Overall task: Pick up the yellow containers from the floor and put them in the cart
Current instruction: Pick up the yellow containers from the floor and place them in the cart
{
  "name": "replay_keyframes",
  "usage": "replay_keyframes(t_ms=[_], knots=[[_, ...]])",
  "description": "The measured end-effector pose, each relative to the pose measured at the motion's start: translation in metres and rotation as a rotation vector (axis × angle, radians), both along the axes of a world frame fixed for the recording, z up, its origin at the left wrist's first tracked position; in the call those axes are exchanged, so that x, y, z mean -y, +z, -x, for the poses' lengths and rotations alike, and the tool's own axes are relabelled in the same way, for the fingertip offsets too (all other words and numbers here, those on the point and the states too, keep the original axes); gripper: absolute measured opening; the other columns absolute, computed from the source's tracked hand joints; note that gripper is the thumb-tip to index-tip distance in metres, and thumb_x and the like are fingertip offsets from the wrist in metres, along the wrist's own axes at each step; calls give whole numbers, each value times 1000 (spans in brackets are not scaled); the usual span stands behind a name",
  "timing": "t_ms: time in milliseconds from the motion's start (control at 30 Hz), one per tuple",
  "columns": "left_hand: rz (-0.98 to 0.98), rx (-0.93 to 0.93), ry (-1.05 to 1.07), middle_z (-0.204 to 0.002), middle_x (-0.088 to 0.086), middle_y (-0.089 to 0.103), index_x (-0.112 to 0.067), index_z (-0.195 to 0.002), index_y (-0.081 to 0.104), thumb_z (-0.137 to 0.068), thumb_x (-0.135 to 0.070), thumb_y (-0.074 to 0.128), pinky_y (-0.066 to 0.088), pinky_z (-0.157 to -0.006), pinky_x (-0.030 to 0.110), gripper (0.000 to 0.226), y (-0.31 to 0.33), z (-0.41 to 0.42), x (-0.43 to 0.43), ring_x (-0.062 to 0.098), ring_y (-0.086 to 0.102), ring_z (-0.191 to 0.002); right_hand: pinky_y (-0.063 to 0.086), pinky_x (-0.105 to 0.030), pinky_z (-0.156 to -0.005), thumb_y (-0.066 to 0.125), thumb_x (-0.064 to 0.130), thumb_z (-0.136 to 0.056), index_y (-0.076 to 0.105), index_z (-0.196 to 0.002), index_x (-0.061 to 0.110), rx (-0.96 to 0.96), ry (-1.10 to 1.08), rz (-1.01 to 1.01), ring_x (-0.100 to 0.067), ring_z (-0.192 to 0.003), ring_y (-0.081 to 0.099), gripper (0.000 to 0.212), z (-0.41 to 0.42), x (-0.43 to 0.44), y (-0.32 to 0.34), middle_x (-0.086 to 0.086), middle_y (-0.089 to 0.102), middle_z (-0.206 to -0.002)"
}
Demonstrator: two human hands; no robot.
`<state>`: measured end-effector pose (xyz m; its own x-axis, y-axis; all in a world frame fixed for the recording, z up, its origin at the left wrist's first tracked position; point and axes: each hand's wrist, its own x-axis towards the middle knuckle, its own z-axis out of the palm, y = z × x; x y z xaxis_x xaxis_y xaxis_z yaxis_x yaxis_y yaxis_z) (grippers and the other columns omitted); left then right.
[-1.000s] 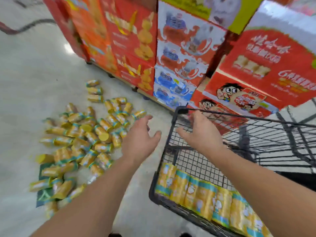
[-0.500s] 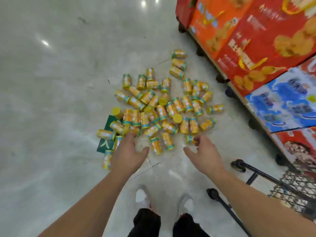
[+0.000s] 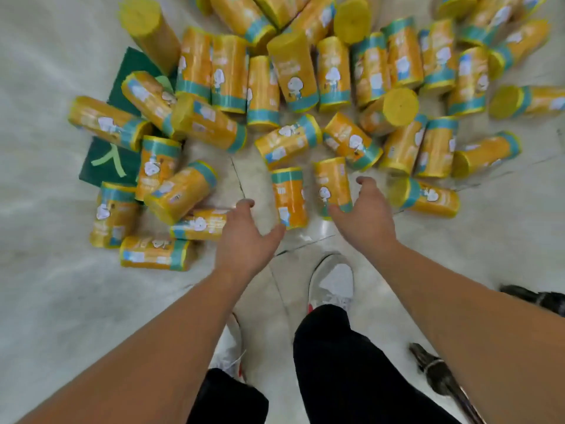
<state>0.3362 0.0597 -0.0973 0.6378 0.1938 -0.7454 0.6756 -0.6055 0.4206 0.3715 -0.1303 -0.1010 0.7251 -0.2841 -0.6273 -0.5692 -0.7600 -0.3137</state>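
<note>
Yellow cylindrical containers [image 3: 230, 73], teal-banded with a white cartoon figure, lie heaped on the pale floor [image 3: 46, 286]. Over thirty are visible; an exact count is impossible, as the heap runs out of view. Two hands hover at its near edge: left hand [image 3: 244, 240] spread, empty; right hand [image 3: 368, 218] spread, thumb touching one container [image 3: 331, 182].

glossy pale stone floor [image 3: 46, 286] with a thin crack [image 3: 237, 175].

Likely shop: identical yellow containers [image 3: 289, 197]
</note>
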Motion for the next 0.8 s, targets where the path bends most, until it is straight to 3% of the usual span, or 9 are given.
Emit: replay_keyframes(t_ms=[67, 133, 233, 400, 500, 633, 700, 800], knots=[[28, -1, 51, -136, 8, 49, -19, -143, 33, -78, -49, 71, 47, -96, 38, 81, -47, -14, 20, 28, 56, -115, 45, -42, -90, 68, 39, -86, 33, -144, 17, 30, 1, -16, -35, -115, 55, 71, -10, 6, -47, -16, 53, -129], [35, -22, 104, -135, 7, 50, -18, -144, 31, -78, -47, 72, 43, -89, 30, 83, -79, -26, 37, 25, 54, -119, 46, -41, -89, 69, 38, -83, 31, -146, 19, 33, 1, -36, -34, -115, 55, 75, -16, 9, -80, -14, 52, -129], [45, -14, 176, -120, 2, 56, -17, -134, 34, -75, -44, 76, 37, -75, 27, 77, -109, -38, 56, 20, 58, -102, 47, -42, -91, 71, 37, -79, 33, -144, 19, 59, -9, -15, -33, -116, 54, 78, -21, 12, -106, -11, 50, -132], [35, 1, 280, -107, 0, 58, -16, -127, 37, -72, -35, 81, 51, -82, 35, 73, -107, -47, 60, 20, 61, -93, 49, -41, -87, 76, 36, -74, 39, -133, 20, 40, -57, -72, -28, -110, 57, 72, -26, 16, -99, -7, 54, -126], [56, 52, 266, -96, -7, 59, -19, -124, 39, -70, -34, 82, 54, -86, 40, 71, -64, -48, 59, 18, 65, -91, 53, -40, -82, 78, 38, -69, 41, -128, 25, 85, -146, -136, -22, -99, 62, 71, -21, 17, -60, -3, 59, -116], [120, 133, 204, -86, -24, 50, -20, -126, 40, -71, -30, 83, 52, -78, 30, 70, 49, -55, 58, -7, 55, -76, 54, -35, -76, 81, 38, -68, 42, -125, 28, 144, -266, -221, -11, -87, 63, 70, -13, 16, 45, 17, 56, -95], [158, 178, 153, -86, -27, 47, -22, -126, 39, -73, -29, 82, 48, -76, 27, 69, 120, -59, 60, -12, 50, -74, 55, -33, -75, 82, 37, -68, 42, -126, 28, 188, -321, -257, -6, -85, 62, 71, -11, 18, 113, 21, 54, -93], [219, 260, 69, -86, -28, 48, -27, -121, 39, -73, -29, 83, 45, -72, 21, 65, 234, -67, 68, -18, 49, -71, 51, -17, -66, 83, 32, -71, 41, -122, 29, 285, -408, -295, 8, -76, 59, 66, -8, 25, 226, 23, 54, -90]])
